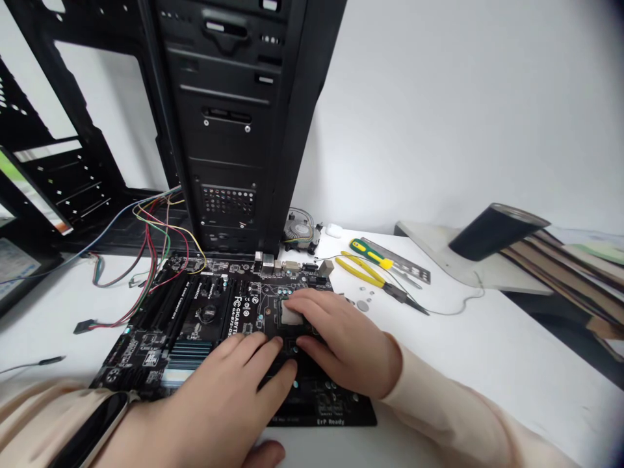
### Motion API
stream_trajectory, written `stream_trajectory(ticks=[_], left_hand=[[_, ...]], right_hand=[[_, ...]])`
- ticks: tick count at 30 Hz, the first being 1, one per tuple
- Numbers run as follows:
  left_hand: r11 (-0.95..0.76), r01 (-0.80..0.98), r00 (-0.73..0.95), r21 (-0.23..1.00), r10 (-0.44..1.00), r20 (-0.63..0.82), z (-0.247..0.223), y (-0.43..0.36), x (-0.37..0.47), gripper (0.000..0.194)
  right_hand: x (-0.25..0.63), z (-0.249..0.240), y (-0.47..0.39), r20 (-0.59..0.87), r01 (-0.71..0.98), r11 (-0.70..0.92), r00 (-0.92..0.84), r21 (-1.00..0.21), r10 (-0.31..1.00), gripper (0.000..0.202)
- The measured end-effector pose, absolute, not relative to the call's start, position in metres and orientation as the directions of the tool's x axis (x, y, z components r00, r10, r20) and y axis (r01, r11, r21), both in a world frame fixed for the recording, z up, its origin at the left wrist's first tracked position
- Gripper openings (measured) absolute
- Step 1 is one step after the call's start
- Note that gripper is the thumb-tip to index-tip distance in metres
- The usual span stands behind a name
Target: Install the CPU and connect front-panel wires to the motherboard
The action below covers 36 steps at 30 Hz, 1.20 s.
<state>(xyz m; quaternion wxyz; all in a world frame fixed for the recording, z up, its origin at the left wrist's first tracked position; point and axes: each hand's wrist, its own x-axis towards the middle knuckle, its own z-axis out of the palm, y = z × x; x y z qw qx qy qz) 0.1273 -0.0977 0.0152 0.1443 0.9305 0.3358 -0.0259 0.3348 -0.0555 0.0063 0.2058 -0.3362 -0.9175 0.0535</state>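
A black Gigabyte motherboard [244, 309] lies flat on the white table. My right hand [348, 338] reaches in from the right over its processor socket, where a square silver processor [291, 316] shows. Its fingertips lie along the processor's far side, and the thumb is apart from them on the near side. Whether the fingertips press on the processor or its frame is hidden. My left hand [234, 390] rests across the near part of the board, fingers stretched and apart, holding nothing visible. A blue-striped heatsink [188, 357] sits beside it.
A black computer case [234, 143] stands behind the board, with coloured wires [153, 240] trailing from it. To the right lie yellow-handled pliers [363, 273], a green-and-yellow screwdriver [370, 252] and a metal I/O plate [404, 260]. A small fan [299, 231] is behind the board.
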Motion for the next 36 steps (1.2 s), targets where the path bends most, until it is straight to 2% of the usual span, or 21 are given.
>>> stream_trajectory(ticks=[8,15,24,36], left_hand=[[-0.744,0.619,0.782,0.250,0.612,-0.115,0.0148,-0.0993,0.1258,0.059],[-0.742,0.623,0.780,0.248,0.612,-0.129,0.0145,-0.0976,0.1270,0.060],[-0.738,0.626,0.777,0.250,0.616,-0.128,0.0150,-0.0983,0.1260,0.060],[-0.732,0.628,0.776,0.265,0.614,-0.143,0.0175,-0.0977,0.1274,0.058]], right_hand=[[0.3339,0.0045,-0.0567,0.324,0.622,0.750,-0.678,-0.225,0.660,0.036],[0.3332,0.0025,-0.0559,0.311,0.655,0.742,-0.681,-0.147,0.663,0.042],[0.3360,0.0052,-0.0539,0.360,0.600,0.772,-0.686,-0.210,0.632,0.031],[0.3375,0.0083,-0.0529,0.284,0.616,0.728,-0.670,-0.302,0.686,0.030]])
